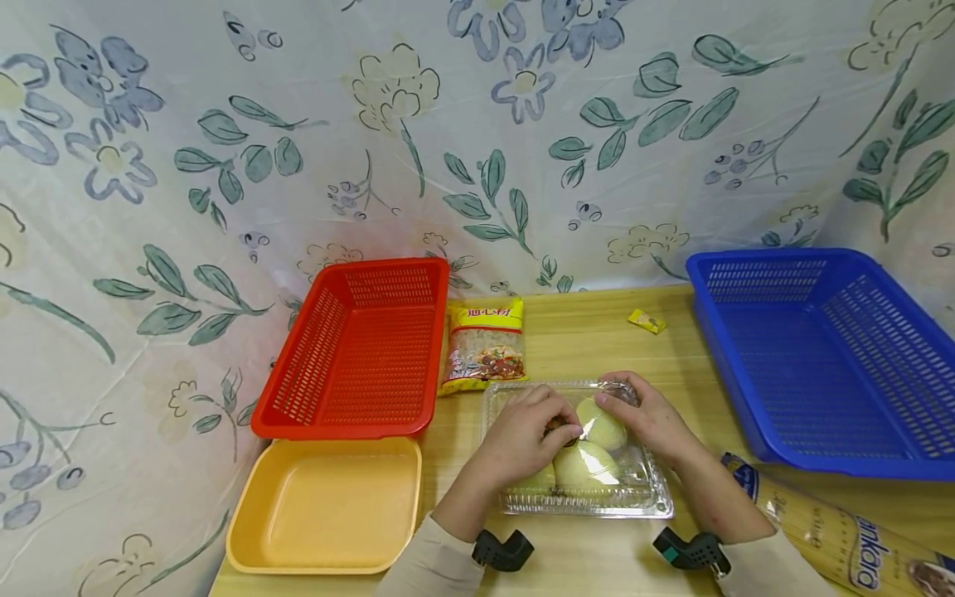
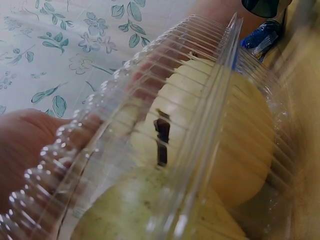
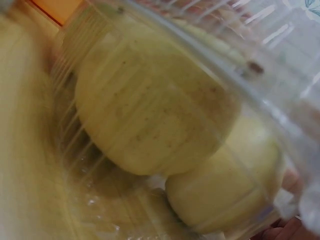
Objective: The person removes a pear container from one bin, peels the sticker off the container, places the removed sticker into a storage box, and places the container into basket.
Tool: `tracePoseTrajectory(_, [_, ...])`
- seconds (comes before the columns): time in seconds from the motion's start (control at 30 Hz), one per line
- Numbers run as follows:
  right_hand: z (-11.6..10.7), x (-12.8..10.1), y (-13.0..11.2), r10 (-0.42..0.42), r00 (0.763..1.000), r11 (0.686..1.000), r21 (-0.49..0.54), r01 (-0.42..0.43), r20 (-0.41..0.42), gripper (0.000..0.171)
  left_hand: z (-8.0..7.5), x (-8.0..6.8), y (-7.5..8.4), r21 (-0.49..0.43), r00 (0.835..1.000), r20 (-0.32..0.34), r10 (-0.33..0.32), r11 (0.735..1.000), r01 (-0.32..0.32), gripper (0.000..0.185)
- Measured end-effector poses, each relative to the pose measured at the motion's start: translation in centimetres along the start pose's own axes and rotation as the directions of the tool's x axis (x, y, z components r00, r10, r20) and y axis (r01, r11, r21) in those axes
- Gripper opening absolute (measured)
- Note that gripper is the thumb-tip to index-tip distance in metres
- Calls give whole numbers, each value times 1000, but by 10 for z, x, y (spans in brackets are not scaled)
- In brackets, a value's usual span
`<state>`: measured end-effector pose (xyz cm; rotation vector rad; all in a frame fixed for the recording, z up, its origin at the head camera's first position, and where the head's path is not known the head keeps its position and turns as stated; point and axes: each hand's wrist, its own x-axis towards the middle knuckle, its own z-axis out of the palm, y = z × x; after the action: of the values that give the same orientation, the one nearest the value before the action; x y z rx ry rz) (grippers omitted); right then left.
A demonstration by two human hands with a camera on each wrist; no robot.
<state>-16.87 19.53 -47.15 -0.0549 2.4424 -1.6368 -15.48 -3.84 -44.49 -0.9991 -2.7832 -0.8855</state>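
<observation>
A clear plastic clamshell box (image 1: 642,489) lies on the wooden table in front of me, with several pale yellow-green pears (image 1: 585,466) inside. My left hand (image 1: 554,424) lies on its lid from the left, fingers curled onto the plastic. My right hand (image 1: 618,400) holds the far right part of the lid, fingers curled over it. In the left wrist view the ribbed lid (image 2: 210,100) stands over the pears (image 2: 245,150), with my left hand (image 2: 22,150) behind it. The right wrist view is blurred and filled by pears (image 3: 150,110) behind plastic.
A red basket (image 1: 358,352) stands at the back left, a yellow tray (image 1: 324,506) in front of it. A noodle packet (image 1: 485,344) lies beside the red basket. A blue basket (image 1: 821,356) stands right, a small yellow sachet (image 1: 646,321) near it, a spaghetti pack (image 1: 843,531) at the front right.
</observation>
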Motion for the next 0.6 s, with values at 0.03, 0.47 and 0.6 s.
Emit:
tracePoseTrajectory(0.03, [0,0,0,0,1000,1000,2,0,1,52,0,0,0,-4,1000,2,-1,1000,1,11])
tracePoseTrajectory(0.47, [0,0,0,-2,1000,1000,4,2,1,52,-1,-1,-1,-38,1000,13,3,999,-2,8])
tracePoseTrajectory(0.6, [0,0,1,-4,1000,1000,1,4,-3,51,-1,-1,-1,-24,1000,20,7,1000,-7,7])
